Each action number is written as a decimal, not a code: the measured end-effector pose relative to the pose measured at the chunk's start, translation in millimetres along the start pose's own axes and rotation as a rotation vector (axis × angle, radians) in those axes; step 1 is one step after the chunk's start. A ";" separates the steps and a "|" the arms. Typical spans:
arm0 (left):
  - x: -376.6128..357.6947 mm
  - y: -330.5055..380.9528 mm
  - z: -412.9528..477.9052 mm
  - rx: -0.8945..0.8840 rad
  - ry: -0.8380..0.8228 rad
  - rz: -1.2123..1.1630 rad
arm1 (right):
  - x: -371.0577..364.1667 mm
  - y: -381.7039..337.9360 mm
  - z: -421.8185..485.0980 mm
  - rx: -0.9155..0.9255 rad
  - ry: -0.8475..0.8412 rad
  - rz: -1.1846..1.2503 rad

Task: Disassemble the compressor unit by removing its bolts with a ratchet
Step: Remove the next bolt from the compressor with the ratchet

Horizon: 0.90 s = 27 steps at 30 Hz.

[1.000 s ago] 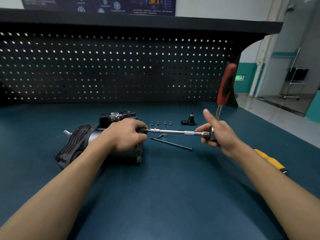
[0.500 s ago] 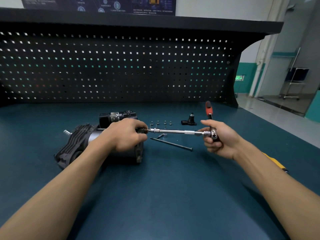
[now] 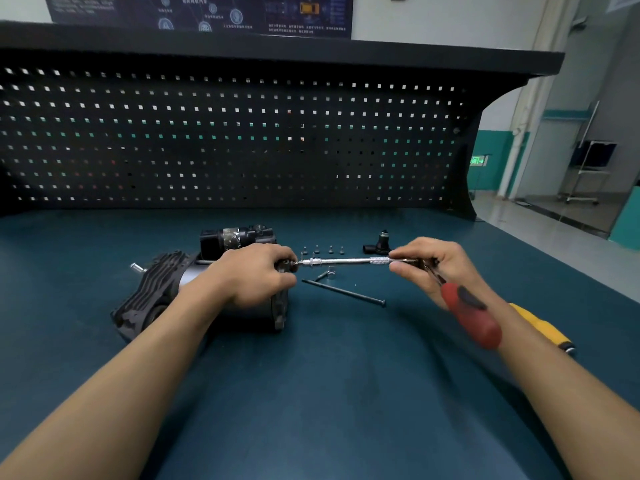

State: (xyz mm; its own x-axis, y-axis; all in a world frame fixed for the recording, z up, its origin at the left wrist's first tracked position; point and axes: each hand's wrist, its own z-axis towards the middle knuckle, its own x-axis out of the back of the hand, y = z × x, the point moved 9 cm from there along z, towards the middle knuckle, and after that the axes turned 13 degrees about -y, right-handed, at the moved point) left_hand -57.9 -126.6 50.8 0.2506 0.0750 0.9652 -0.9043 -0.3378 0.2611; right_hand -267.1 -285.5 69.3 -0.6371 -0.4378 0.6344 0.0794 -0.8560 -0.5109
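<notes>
Head view: on the teal desk (image 3: pixel 346 393), centre-left, the dark ribbed metal compressor unit (image 3: pixel 152 292) lies on its side, bolted end facing right. The left grip (image 3: pixel 256 275) curls over that end, probably steadying the socket. The right grip (image 3: pixel 440 268) pinches the chrome, red-handled ratchet (image 3: pixel 346 261) near its head, handle pointing near. 1 long black bolt (image 3: pixel 343 292) lies loose beside it.

Red with a black patch is seen on the ratchet (image 3: pixel 471 317) handle, knurled silver on its extension bar (image 3: pixel 346 261), ribbed black and grey on the compressor unit (image 3: pixel 152 292), dark teal on the bench top (image 3: pixel 311 393), square-holed black on the pegboard (image 3: pixel 225 140) at twelve o'clock, and yellow on a tool handle (image 3: pixel 540 327) at four o'clock.
</notes>
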 end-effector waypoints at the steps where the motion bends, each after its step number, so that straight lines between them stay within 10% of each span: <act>1: 0.2 -0.6 0.2 -0.001 0.004 -0.001 | 0.1 1.1 -0.9 -0.020 0.001 0.016; 14: 2.1 -0.8 1.6 -0.008 0.032 -0.005 | -32.2 66.1 -19.8 -0.740 -0.107 0.629; 27: 1.8 -2.6 2.4 -0.015 0.047 -0.003 | -59.2 64.4 -31.4 -0.876 -0.311 1.190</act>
State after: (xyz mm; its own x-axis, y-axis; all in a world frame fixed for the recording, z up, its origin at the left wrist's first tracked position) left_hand -54.2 -127.9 51.8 0.2369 0.1205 0.9640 -0.9089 -0.3231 0.2637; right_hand -248.4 -306.1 -19.4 -0.3402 -0.8730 -0.3496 -0.1233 0.4099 -0.9037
